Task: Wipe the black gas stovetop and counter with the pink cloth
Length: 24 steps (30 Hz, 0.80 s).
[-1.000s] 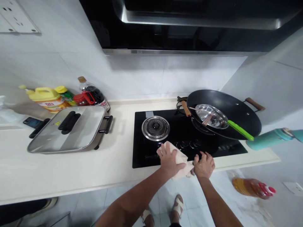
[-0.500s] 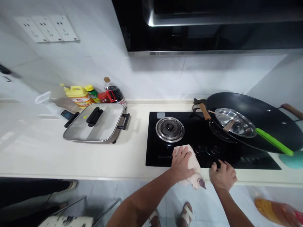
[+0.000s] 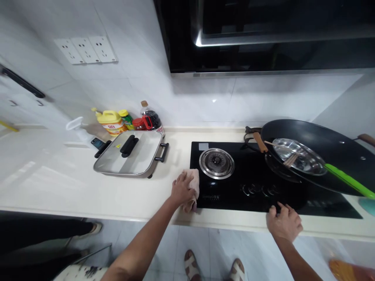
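Observation:
My left hand (image 3: 182, 189) presses down on a pale pink cloth (image 3: 193, 183), with its fingers over the top. The cloth lies at the left front edge of the black glass gas stove (image 3: 228, 199), partly on the white counter. Some of it is hidden under the hand. At the stove's front edge rests my right hand (image 3: 284, 222), holding nothing, its fingers somewhat apart and curved. The control knobs (image 3: 258, 190) sit just beyond it. Behind them is the left burner (image 3: 216, 163), bare, with a shiny metal ring.
A large black wok (image 3: 316, 132) covers the right burner, holding a metal strainer (image 3: 313, 166) with a green handle (image 3: 348, 180). An electric pan (image 3: 146, 156) with a glass lid stands left; bottles (image 3: 113, 121) line the wall behind. The range hood (image 3: 263, 50) overhangs the stove.
My left hand has slid the cloth leftward, from the stove's front middle to its left edge. My right hand stays at the front edge. The view has shifted slightly left.

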Available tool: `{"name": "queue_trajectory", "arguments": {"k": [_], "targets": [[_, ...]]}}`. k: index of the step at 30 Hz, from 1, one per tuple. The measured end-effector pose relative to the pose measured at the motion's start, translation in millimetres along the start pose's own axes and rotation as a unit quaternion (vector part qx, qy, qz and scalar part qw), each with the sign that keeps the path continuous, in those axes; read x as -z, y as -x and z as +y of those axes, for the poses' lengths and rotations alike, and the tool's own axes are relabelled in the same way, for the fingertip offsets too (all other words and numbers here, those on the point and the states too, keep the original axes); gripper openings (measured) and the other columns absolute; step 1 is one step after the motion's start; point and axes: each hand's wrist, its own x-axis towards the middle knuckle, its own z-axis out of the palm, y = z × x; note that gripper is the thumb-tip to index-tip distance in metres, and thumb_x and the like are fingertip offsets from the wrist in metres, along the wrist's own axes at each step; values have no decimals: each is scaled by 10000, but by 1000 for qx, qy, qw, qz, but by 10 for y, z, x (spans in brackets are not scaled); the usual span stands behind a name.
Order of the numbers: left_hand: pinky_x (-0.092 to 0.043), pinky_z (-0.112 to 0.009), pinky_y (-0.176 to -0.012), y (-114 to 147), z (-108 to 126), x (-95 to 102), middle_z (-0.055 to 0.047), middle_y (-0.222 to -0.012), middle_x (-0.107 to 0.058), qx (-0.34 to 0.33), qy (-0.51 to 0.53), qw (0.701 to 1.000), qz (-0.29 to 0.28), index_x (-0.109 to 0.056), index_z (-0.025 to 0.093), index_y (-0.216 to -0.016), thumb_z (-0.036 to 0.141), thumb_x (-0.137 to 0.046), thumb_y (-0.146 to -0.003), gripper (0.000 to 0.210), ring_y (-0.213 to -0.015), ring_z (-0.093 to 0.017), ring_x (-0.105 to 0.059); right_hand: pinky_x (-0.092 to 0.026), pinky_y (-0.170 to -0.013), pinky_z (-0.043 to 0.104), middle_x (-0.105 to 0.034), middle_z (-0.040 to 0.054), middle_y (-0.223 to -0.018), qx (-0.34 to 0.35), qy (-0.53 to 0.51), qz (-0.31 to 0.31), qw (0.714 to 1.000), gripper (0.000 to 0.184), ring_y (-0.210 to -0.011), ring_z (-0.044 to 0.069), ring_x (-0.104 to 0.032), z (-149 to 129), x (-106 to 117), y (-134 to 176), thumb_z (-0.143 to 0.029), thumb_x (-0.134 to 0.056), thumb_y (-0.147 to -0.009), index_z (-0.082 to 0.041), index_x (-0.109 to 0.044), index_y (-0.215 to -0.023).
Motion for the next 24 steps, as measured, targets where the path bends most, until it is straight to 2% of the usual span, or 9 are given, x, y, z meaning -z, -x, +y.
{"name": "queue_trajectory", "arguments": {"k": [2,5,7,10,13,15,17,21,24], "targets": [[-355,-575,-1233,200,-31,-50,-161,-1673,-435,-4,1,1000,-3,-592,252,-1472,287,-686,-807,673,-1567,-339,-373,-352,-1083,645,-583,186,-1431,-3,1,-7,1000,468,-1363,429,-473,7,-3,-1,-536,-452,-916,-239,-680,-1196],[-345,-565,-1246,535,-3,-253,-174,-1661,-448,-8,8,1000,16,-619,231,-1423,294,-729,-749,685,-1563,-358,-379,-338,-1091,637,-570,185,-1444,-3,-1,-13,1000,470,-1376,429,-457,3,4,0,-533,-455,-916,-238,-677,-1208],[-338,-563,-1252,721,57,-445,-203,-1692,-388,-8,17,999,43,-614,195,-1423,285,-756,-712,730,-1583,-395,-333,-330,-1097,636,-565,184,-1450,-4,-2,-12,1000,463,-1382,428,-448,-7,16,3,-523,-464,-913,-240,-675,-1211],[-286,-602,-1268,874,213,-755,-216,-1762,-221,-25,19,996,77,-562,181,-1489,321,-798,-702,834,-1632,-455,-169,-331,-1105,638,-561,184,-1449,-5,3,-13,1000,458,-1379,419,-445,-25,41,7,-515,-468,-914,-233,-670,-1213],[-220,-664,-1266,875,452,-1026,-151,-1790,-169,-98,16,991,84,-536,277,-1529,517,-811,-746,863,-1640,-482,-86,-338,-1103,649,-561,176,-1437,-1,2,-11,1000,442,-1357,413,-456,-31,58,7,-505,-479,-912,-227,-668,-1200],[-216,-661,-1260,829,666,-1162,-118,-1776,-242,-183,23,980,69,-551,330,-1519,675,-748,-787,834,-1631,-477,-141,-345,-1091,663,-561,176,-1425,5,-5,1,1000,421,-1342,416,-461,-21,59,8,-480,-501,-902,-224,-672,-1189],[-229,-622,-1259,774,922,-1254,-89,-1741,-342,-265,27,963,48,-565,357,-1510,739,-653,-850,768,-1616,-443,-218,-352,-1078,671,-561,180,-1417,13,-9,10,1000,411,-1335,420,-459,-2,55,11,-462,-518,-895,-222,-673,-1191],[-234,-524,-1263,696,1421,-1297,4,-1691,-440,-362,25,932,3,-518,357,-1543,565,-503,-1012,570,-1618,-331,-230,-361,-1077,658,-565,178,-1424,24,-10,10,1000,427,-1346,419,-458,31,52,20,-491,-516,-908,-226,-671,-1204],[-268,-476,-1238,709,1559,-1233,-20,-1654,-489,-390,39,919,-50,-376,286,-1623,462,-480,-1035,622,-1600,-260,-261,-362,-1087,663,-573,180,-1431,24,-12,20,999,436,-1357,422,-465,26,67,21,-494,-518,-914,-216,-681,-1207]]}}
